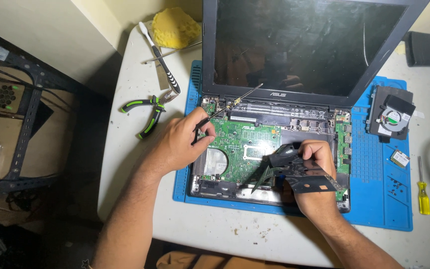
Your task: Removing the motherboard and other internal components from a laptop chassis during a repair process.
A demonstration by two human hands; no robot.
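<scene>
An opened laptop (294,45) lies on a blue work mat (379,194), its green circuit board (247,144) exposed. My left hand (182,142) grips a thin screwdriver (230,105) whose tip points at the board's top edge near the hinge. My right hand (317,174) holds a black plastic film sheet (299,174) lifted off the laptop's base, over the right part of the board.
Green-handled pliers (150,113) and a toothbrush (159,56) lie left of the mat. A yellow sponge (175,27) sits at the back. A cooling fan (390,115), a small chip card (400,158) and a yellow screwdriver (423,192) rest at the right. The white table's edge drops off at the left.
</scene>
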